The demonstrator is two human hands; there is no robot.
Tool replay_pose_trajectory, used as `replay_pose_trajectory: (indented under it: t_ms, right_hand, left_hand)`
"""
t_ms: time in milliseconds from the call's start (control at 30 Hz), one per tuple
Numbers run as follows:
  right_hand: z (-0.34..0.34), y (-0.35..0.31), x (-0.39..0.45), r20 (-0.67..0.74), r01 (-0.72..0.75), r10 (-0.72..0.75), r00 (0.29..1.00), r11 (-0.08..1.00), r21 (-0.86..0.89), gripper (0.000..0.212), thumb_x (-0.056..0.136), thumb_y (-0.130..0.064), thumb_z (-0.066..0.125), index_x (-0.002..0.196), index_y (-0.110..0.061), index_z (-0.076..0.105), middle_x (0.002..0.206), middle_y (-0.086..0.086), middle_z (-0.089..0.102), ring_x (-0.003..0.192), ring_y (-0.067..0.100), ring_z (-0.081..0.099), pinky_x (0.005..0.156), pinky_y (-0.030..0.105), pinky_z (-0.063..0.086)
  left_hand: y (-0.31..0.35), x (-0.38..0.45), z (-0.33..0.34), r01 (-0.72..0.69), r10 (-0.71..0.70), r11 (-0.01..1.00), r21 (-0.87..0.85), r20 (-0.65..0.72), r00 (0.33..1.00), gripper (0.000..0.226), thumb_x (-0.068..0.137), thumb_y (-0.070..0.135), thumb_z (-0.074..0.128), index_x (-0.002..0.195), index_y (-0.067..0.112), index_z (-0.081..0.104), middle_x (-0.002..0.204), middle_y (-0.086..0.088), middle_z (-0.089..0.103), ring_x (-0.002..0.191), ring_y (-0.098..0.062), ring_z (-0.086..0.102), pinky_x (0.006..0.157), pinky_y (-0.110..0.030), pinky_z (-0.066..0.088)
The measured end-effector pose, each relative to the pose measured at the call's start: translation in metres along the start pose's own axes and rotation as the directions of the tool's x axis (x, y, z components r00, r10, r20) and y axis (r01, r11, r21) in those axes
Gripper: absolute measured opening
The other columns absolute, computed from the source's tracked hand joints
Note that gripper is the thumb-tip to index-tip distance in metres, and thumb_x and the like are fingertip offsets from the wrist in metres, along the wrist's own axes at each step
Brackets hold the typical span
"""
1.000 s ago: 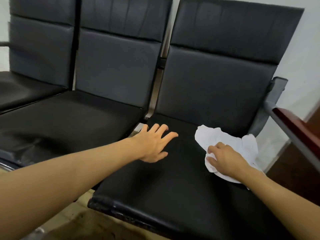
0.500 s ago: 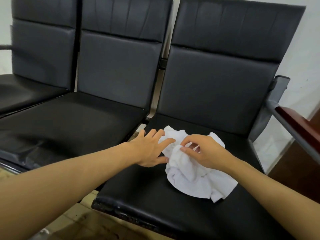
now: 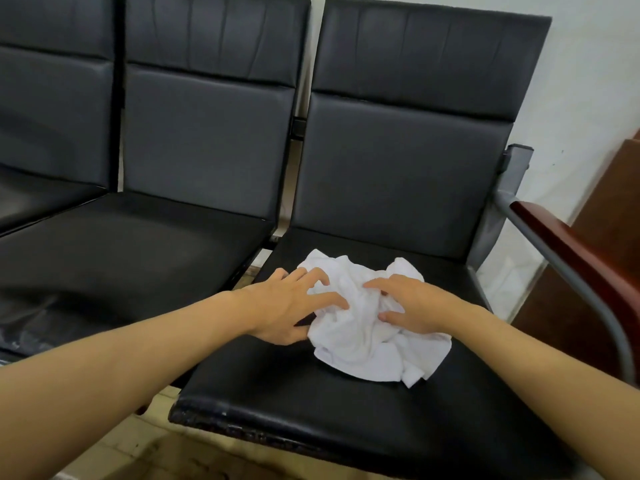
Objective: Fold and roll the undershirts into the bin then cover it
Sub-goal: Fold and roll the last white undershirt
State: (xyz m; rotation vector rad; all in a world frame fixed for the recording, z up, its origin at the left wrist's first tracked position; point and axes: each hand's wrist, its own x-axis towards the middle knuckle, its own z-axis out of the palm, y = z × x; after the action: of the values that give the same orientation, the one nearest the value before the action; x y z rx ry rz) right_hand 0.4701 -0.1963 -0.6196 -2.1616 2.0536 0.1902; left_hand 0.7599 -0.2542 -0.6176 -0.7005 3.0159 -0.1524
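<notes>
On the right-hand seat [image 3: 346, 420] your left hand [image 3: 287, 306] and right hand [image 3: 412, 304], fingers loosely spread and gripping nothing, press the crumpled undershirt [image 3: 363, 351]; spread it flat next, before folding.

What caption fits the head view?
Both hands, left and right, rest on a crumpled white undershirt on a black seat.

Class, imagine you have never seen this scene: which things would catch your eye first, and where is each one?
First the crumpled white undershirt, bright against the black seat of the rightmost chair. Next the two bare hands on it: the left hand at its left edge with fingers spread, the right hand on its middle. Then the reddish wooden armrest at the right.
</notes>
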Motion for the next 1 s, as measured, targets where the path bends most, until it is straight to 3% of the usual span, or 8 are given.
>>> replay_pose_trajectory:
  t_ms: [133,200,300,433,533,667,900,1000]
  right_hand:
    - [0.000,-0.010,0.000,-0.102,0.036,-0.039,0.994,0.999,-0.034,0.021,0.104,-0.040,0.052,0.125,-0.037,0.058,0.115,-0.009,0.055,0.100,0.015,0.059,0.079,0.028,0.050]
    - [-0.002,-0.013,0.000,-0.184,0.060,-0.061,0.981,0.998,-0.007,0.014,0.105,-0.037,0.051,0.115,-0.035,0.061,0.111,-0.010,0.057,0.096,0.012,0.060,0.079,0.028,0.052]
    - [-0.009,-0.014,0.000,-0.385,0.106,-0.064,0.921,0.990,0.089,0.004,0.105,-0.036,0.050,0.104,-0.037,0.053,0.103,-0.014,0.053,0.088,0.010,0.060,0.078,0.037,0.057]
    - [-0.029,-0.024,-0.001,-0.559,0.127,0.086,0.825,0.935,0.332,0.007,0.107,-0.033,0.049,0.103,-0.028,0.051,0.095,-0.008,0.059,0.079,0.015,0.062,0.073,0.038,0.060]
    - [-0.036,-0.035,-0.003,-0.498,0.132,0.068,0.865,0.925,0.356,0.006,0.108,-0.035,0.048,0.107,-0.029,0.049,0.092,-0.006,0.064,0.078,0.015,0.064,0.072,0.036,0.061]
    - [-0.032,-0.039,0.001,-0.366,0.119,-0.010,0.930,0.953,0.278,0.026,0.103,-0.036,0.059,0.126,-0.035,0.047,0.120,-0.017,0.059,0.093,0.008,0.065,0.085,0.030,0.058]
    - [-0.010,0.000,-0.006,-0.058,0.033,-0.041,0.997,0.991,-0.130,0.071,0.091,-0.060,0.066,0.151,-0.042,0.033,0.150,-0.011,0.037,0.122,0.018,0.054,0.092,0.032,0.050]
    - [-0.007,0.005,-0.007,-0.072,-0.005,-0.011,0.997,0.978,-0.211,0.061,0.094,-0.057,0.063,0.148,-0.040,0.039,0.142,-0.010,0.049,0.116,0.018,0.058,0.089,0.033,0.050]
  left_hand:
    - [0.004,0.000,0.001,-0.074,0.077,0.996,0.048,-0.065,0.995,0.033,0.105,0.036,0.046,0.136,0.047,0.044,0.151,0.001,0.025,0.130,-0.026,0.039,0.104,-0.044,0.037]
    - [0.000,-0.001,-0.001,-0.060,0.069,0.992,0.114,-0.076,0.995,0.031,0.105,0.028,0.045,0.133,0.041,0.049,0.152,0.000,0.027,0.128,-0.025,0.040,0.101,-0.040,0.037]
    - [-0.015,-0.007,-0.011,0.046,-0.014,0.982,0.182,-0.173,0.985,0.033,0.104,0.024,0.046,0.135,0.033,0.046,0.147,0.001,0.034,0.118,-0.022,0.044,0.099,-0.040,0.042]
    - [-0.043,-0.020,-0.017,0.272,-0.193,0.934,0.231,-0.314,0.930,0.032,0.101,0.020,0.050,0.132,0.027,0.050,0.138,0.003,0.045,0.112,-0.019,0.049,0.092,-0.037,0.047]
    - [-0.054,-0.025,-0.013,0.378,-0.284,0.888,0.260,-0.335,0.898,0.036,0.099,0.023,0.058,0.134,0.027,0.051,0.137,0.003,0.046,0.111,-0.019,0.049,0.090,-0.036,0.047]
    - [-0.053,-0.024,-0.009,0.410,-0.328,0.858,0.310,-0.285,0.901,0.041,0.096,0.025,0.064,0.135,0.024,0.052,0.137,0.000,0.045,0.114,-0.021,0.048,0.091,-0.037,0.049]
    - [-0.035,-0.020,-0.014,0.334,-0.300,0.906,0.258,-0.163,0.940,0.053,0.094,0.015,0.052,0.144,0.027,0.041,0.145,0.000,0.038,0.122,-0.023,0.042,0.096,-0.038,0.045]
    - [-0.020,-0.013,-0.016,0.271,-0.236,0.938,0.214,-0.176,0.956,0.045,0.101,0.031,0.045,0.145,0.027,0.039,0.143,0.001,0.038,0.119,-0.022,0.043,0.097,-0.039,0.044]
